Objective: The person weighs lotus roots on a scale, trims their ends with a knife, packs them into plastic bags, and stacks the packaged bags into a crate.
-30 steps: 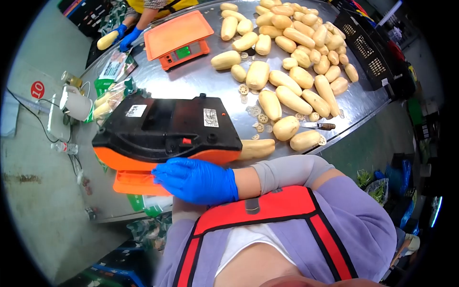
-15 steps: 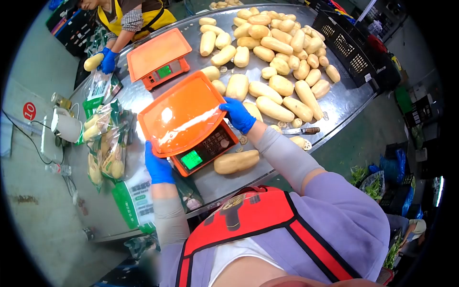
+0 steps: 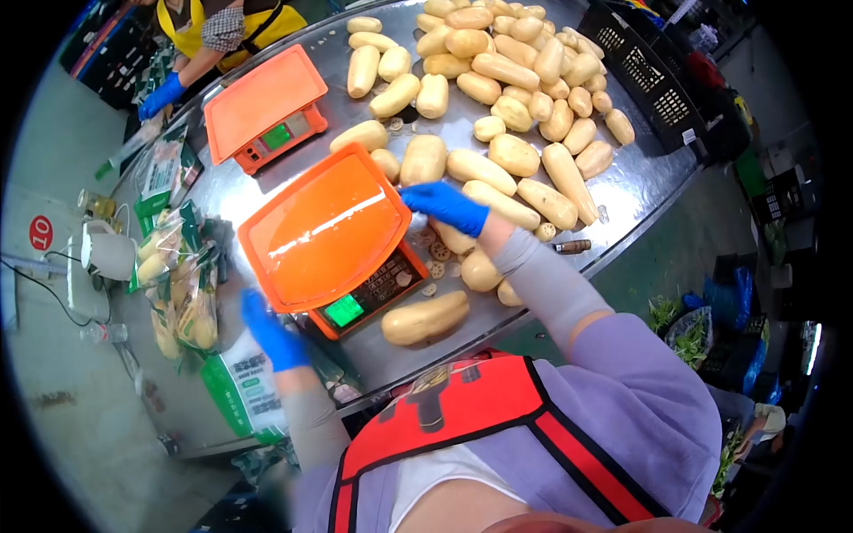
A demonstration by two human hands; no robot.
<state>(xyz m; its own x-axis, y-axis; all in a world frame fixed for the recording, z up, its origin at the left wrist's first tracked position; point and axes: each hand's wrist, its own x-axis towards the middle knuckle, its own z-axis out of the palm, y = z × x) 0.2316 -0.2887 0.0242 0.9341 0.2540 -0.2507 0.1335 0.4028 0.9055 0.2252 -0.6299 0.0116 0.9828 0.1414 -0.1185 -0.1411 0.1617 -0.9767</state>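
An orange scale with a glossy tray and a lit green display stands upright on the metal table. My right hand, in a blue glove, has its fingertips on the tray's right edge. Just left of the same scale is my left hand, also gloved, slightly blurred, fingers stretched out and holding nothing. A long peeled pale vegetable lies in front of the scale. Beneath my left hand is a green and white bag. More peeled vegetables lie to the right.
A second orange scale stands farther back. Filled plastic bags lie at the left. A knife handle shows near the right edge. A black crate stands at the back right. A co-worker's gloved hand is at the upper left.
The near scale, earlier tipped with its underside showing, now stands upright. My left hand has come off its tray edge and moved left. The co-worker's hands have moved.
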